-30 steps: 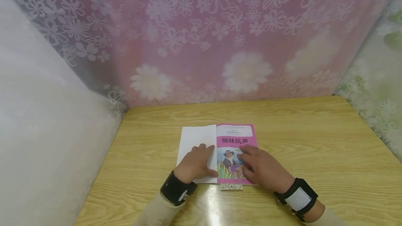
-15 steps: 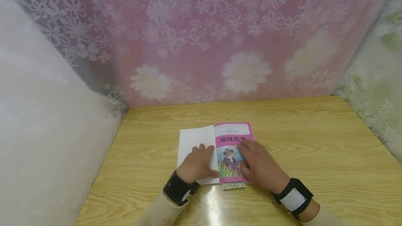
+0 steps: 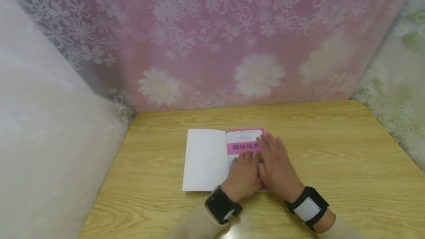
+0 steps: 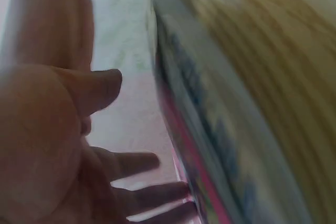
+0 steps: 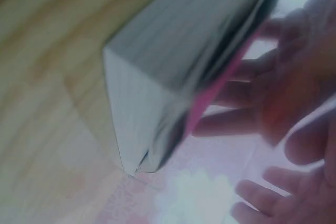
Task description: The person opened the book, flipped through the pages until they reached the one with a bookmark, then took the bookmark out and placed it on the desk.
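Observation:
An open book (image 3: 204,161) lies on the wooden table, with a blank white page on the left and a pink title page (image 3: 244,147) on the right. My left hand (image 3: 244,178) rests across the lower part of the title page, covering most of its picture. Beside it, my right hand (image 3: 277,169) lies over the page's right side, its fingers extended towards the far edge. The two hands touch or overlap near the thumbs. In the left wrist view, the left hand's extended fingers (image 4: 149,198) reach the book's page side. The right wrist view shows the book's thick page block (image 5: 152,77).
The wooden table (image 3: 159,146) surrounds the book. A pink floral curtain or sheet (image 3: 206,47) hangs behind it, with a pale sheet (image 3: 49,128) at the left and a green-and-white floral one (image 3: 398,95) at the right.
My left hand has moved right, from the blank page onto the title page beside the right hand. The blank page is now uncovered. My right hand has shifted slightly, its fingers further up the page.

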The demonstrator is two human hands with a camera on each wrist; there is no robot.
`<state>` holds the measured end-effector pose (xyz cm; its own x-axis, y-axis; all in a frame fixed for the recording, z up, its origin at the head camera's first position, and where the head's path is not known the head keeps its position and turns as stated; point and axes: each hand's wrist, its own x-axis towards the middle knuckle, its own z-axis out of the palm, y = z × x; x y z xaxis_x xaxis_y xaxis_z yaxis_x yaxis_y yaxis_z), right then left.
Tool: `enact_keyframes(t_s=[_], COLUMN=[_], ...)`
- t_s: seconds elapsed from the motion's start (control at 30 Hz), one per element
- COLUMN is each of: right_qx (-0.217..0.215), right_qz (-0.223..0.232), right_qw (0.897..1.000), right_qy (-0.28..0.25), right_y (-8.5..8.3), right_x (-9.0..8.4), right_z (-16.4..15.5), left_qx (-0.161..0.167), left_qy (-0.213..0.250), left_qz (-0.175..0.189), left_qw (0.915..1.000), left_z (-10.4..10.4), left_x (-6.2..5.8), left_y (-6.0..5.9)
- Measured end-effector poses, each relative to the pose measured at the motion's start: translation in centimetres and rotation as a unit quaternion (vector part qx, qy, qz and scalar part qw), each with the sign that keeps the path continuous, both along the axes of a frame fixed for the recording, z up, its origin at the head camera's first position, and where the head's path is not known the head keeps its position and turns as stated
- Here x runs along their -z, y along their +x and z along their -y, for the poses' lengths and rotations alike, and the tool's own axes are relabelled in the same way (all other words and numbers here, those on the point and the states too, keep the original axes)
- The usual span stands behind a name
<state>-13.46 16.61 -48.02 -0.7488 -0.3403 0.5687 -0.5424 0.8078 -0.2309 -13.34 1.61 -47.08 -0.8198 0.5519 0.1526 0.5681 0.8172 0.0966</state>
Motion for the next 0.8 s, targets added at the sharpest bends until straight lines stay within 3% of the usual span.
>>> enact_keyframes(t_s=[0.1, 0.23, 0.43, 0.57, 0.7, 0.8], right_qx=[0.003, 0.004, 0.008, 0.004, 0.003, -0.007], right_qz=[0.0, 0.016, 0.004, -0.012, -0.005, 0.006], right_qw=[1.0, 0.999, 0.999, 0.998, 0.999, 1.0], right_qy=[-0.03, -0.047, -0.048, -0.06, -0.045, -0.012], right_y=[0.0, 0.1, 0.0, -0.1, 0.1, 0.2], right_x=[-0.3, -0.4, -0.4, -0.3, -0.4, -0.4], right_z=[0.2, 0.4, 0.3, 0.2, 0.3, 0.2], left_qx=[-0.052, -0.093, -0.088, -0.091, -0.095, -0.077], left_qy=[-0.021, -0.031, -0.008, 0.079, 0.155, 0.156], left_qz=[0.019, 0.031, 0.033, 0.042, -0.007, -0.062], left_qw=[0.9982, 0.9947, 0.9956, 0.9918, 0.9833, 0.9828], left_z=[-1.4, -2.4, -2.0, -0.4, 2.1, 4.1], left_x=[0.4, 0.3, -0.2, -0.8, -1.8, -2.5], left_y=[0.4, 0.8, 0.2, -1.2, -2.3, -2.8])
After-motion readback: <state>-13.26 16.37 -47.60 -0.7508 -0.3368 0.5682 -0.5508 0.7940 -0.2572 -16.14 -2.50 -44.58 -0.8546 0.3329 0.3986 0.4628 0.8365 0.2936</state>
